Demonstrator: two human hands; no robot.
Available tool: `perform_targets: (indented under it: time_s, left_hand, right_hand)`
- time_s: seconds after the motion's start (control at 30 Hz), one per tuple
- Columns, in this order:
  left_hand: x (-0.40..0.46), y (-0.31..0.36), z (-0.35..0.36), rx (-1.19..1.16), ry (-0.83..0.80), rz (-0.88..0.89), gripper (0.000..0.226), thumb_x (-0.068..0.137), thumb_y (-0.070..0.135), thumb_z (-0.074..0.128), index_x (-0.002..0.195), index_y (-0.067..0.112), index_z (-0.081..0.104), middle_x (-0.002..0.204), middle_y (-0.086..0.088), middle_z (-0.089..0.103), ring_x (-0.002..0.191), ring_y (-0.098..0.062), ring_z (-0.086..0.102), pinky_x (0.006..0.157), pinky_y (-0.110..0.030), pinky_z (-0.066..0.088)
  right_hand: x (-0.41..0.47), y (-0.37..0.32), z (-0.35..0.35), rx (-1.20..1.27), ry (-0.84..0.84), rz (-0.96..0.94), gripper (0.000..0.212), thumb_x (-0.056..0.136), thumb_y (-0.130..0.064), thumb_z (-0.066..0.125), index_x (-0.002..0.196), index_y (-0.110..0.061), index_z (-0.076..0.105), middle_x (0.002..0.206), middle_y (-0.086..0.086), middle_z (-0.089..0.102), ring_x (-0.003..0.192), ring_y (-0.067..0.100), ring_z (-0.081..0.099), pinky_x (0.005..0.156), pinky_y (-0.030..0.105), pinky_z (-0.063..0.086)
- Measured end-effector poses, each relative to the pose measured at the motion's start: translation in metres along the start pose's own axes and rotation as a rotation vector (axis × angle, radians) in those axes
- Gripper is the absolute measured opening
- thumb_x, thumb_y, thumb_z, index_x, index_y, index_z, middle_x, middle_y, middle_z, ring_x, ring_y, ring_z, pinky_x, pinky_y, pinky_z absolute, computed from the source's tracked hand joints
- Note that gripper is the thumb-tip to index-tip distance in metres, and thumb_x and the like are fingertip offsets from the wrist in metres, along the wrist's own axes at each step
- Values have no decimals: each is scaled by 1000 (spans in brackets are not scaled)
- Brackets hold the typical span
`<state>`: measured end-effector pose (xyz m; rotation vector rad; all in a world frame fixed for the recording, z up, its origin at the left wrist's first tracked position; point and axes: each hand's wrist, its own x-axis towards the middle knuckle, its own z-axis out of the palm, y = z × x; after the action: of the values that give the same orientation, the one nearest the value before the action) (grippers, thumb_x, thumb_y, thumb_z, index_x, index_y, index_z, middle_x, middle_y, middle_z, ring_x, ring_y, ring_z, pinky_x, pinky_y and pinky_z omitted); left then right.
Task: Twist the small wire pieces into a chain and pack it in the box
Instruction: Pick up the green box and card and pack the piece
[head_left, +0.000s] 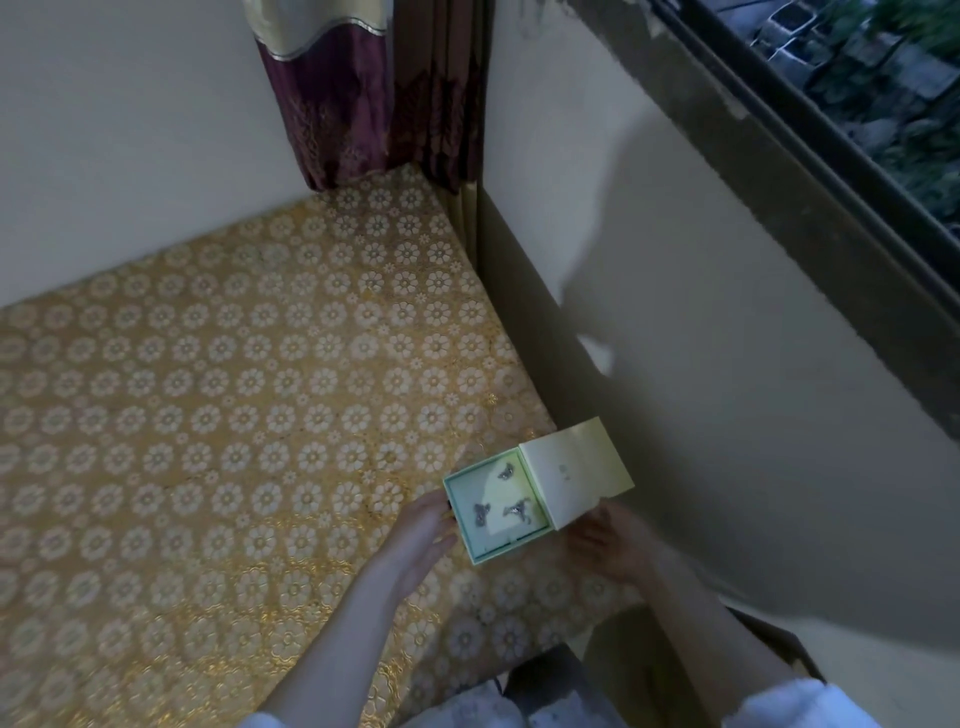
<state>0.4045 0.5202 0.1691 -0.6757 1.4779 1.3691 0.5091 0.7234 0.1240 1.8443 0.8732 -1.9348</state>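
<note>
Head view: a small pale green box (498, 506) is seen at the right edge of a surface (234, 415) covered in a gold floral cloth. Its inner tray is slid partly out of a cream sleeve (574, 470), and three small twisted wire pieces (501, 501) are seen lying in the tray. The tray's left side is touched by the left hand (421, 540), fingers relaxed and straight. The right hand (610, 548) is placed below the sleeve; whether it is grasped cannot be told. A maroon curtain (363, 93) is hung at the far corner.

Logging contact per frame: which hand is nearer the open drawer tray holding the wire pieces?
Left. The left hand touches the drawer tray's left edge; the right hand sits under the cream sleeve, beyond the tray.
</note>
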Motion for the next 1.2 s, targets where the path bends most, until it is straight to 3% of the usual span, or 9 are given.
perform_targets:
  time_s: [0.07,0.2,0.3,0.43,0.57,0.8,0.93,1.07,1.2]
  left_hand:
    - [-2,5,1,2,-3,-10,16,99,11,43,88,17,53,96,-4,61,95,-19,56,104,-41,38]
    - [1,5,-1,18,-17,-29,12,98,13,45,90,15,54,96,-4,60,102,-22,53,102,-40,38]
    - [3,3,-3,10,-34,-16,14,98,18,45,91,15,57,96,-4,62,96,-20,56,100,-40,38]
    - [2,0,-6,-17,-53,-5,31,101,30,38,119,9,49,111,-4,57,105,-21,52,102,-41,34]
    - [4,-4,-15,-134,-70,-56,67,98,51,28,146,4,22,149,-13,33,137,-28,31,114,-45,24]
    - [-5,-9,-29,-262,-130,-125,78,91,67,18,145,11,28,147,-15,37,136,-30,32,113,-53,17]
    - [-4,-16,-38,-373,-95,-129,75,91,67,20,137,11,39,136,-16,49,125,-32,45,110,-52,25]
    - [-5,-27,-45,-365,-13,-83,64,97,54,26,144,10,32,145,-12,39,132,-28,37,111,-49,23]
    - [-2,-31,-41,-305,-29,-68,61,99,48,26,146,9,26,152,-9,29,137,-25,30,113,-45,18]
  right_hand:
    - [-4,-7,5,159,-39,-1,42,99,-28,42,131,0,43,126,18,48,116,31,50,91,41,40]
    - [-9,-5,14,256,-74,-98,42,99,-37,40,128,-7,46,116,15,56,84,25,56,79,37,44]
    - [-13,0,12,352,-89,-134,45,99,-40,37,134,-11,42,108,13,58,101,30,55,92,42,41]
    - [-25,5,4,433,-186,-204,55,99,-48,31,136,-9,39,129,17,51,125,32,46,110,42,32]
    - [-41,14,-2,157,-207,-368,57,95,-50,33,133,-9,45,129,14,53,124,29,48,111,45,31]
    - [-54,27,-8,-97,-327,-402,38,93,-41,40,98,-12,64,113,5,60,109,21,55,100,37,39]
    - [-52,30,-1,-398,-310,-477,35,94,-39,48,114,-16,64,121,-4,59,108,10,56,86,23,44]
    - [-44,30,10,-753,-247,-657,29,94,-53,37,116,-41,53,117,-27,49,111,1,48,94,27,41]
    - [-30,27,18,-863,-217,-619,50,96,-48,39,140,-25,41,143,-6,40,132,18,39,109,42,35]
